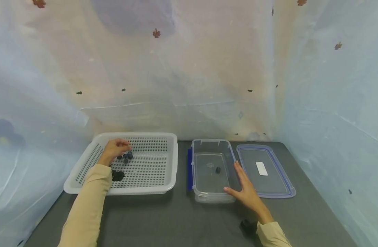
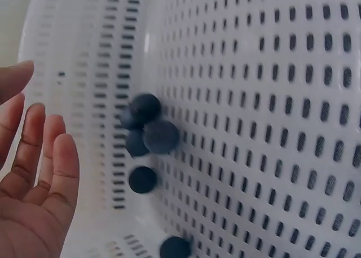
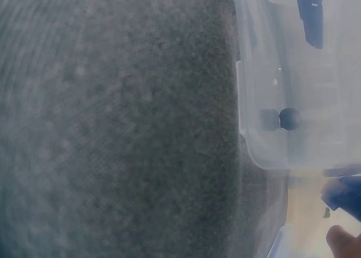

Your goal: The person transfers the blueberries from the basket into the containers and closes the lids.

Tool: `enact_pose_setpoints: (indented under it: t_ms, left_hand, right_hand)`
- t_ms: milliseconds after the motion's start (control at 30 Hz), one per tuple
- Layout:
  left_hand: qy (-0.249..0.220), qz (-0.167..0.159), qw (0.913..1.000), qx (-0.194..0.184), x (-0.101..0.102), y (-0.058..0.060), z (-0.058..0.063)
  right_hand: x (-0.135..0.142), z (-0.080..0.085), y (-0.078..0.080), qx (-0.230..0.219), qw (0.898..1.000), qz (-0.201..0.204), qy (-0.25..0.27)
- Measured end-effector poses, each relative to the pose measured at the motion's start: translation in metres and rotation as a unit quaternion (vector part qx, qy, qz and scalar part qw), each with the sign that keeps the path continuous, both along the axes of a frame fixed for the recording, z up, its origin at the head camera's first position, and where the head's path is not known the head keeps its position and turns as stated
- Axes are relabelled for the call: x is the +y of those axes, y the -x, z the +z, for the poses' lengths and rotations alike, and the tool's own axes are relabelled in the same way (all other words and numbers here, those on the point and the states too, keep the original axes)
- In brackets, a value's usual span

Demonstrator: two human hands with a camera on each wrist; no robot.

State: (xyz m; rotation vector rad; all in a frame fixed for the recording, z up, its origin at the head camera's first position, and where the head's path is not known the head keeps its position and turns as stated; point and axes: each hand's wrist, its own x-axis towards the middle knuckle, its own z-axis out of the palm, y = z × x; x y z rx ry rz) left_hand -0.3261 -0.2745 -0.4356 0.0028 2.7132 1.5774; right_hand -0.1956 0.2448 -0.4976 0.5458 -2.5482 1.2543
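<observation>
Inside a white perforated basket [image 1: 172, 171], my left hand [image 1: 114, 151] hovers by the far left wall, beside several blueberries [image 1: 130, 155]. The left wrist view shows the fingers [image 2: 63, 168] loosely extended and the thumb apart from them, nothing visible between. Blueberries [image 2: 161, 137] cluster along the basket's wall there, apart from the hand. My right hand [image 1: 247, 192] has its fingers spread at the right side of a clear plastic container [image 1: 207, 198]; whether they touch the wall is hard to tell. One blueberry [image 1: 218, 170] lies in that container.
A clear lid [image 1: 276, 187] with a blue seal and white label lies right of the container. A blue latch flap [image 1: 190, 169] hangs on the container's left side. Patterned sheeting [image 1: 189, 85] stands behind and beside the dark table [image 1: 164, 219].
</observation>
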Motion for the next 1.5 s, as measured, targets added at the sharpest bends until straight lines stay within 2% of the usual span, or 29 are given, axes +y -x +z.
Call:
enact_pose_setpoints:
  t_ms: [133, 233, 367, 467, 600, 867, 1133, 1367, 1500]
  left_hand:
    - [-0.005, 0.008, 0.9997, -0.023, -0.004, 0.004, -0.008]
    - [-0.001, 0.017, 0.9982, -0.058, -0.005, 0.004, -0.013]
    - [-0.003, 0.003, 0.9963, -0.086, -0.008, 0.002, -0.016]
    - [0.012, -0.012, 0.9962, -0.085, -0.011, -0.001, -0.018]
    - [0.047, -0.016, 0.9950, -0.087, -0.015, -0.002, -0.025]
    - [0.076, 0.031, 0.9907, -0.109, -0.009, -0.001, -0.035]
    - [0.135, 0.049, 0.9863, -0.082, -0.006, -0.005, -0.042]
    - [0.131, 0.061, 0.9855, -0.089, -0.006, 0.003, -0.042]
    - [0.121, 0.055, 0.9872, -0.088, -0.005, 0.006, -0.039]
  right_hand:
    - [0.002, -0.001, -0.001, -0.004, 1.000, -0.003, -0.002]
    - [0.003, -0.002, -0.001, -0.003, 1.000, -0.003, -0.002]
    - [0.003, -0.003, 0.000, 0.003, 1.000, -0.001, -0.002]
    - [0.001, -0.003, 0.001, 0.007, 1.000, 0.000, -0.002]
    - [0.000, -0.004, 0.000, 0.007, 1.000, -0.002, -0.001]
    - [0.000, -0.007, -0.004, 0.007, 1.000, -0.005, 0.002]
    - [-0.002, -0.005, -0.003, 0.011, 1.000, 0.005, 0.009]
    - [-0.002, 0.000, -0.003, 0.012, 1.000, 0.006, 0.017]
    - [-0.002, 0.000, -0.002, 0.010, 1.000, 0.006, 0.020]
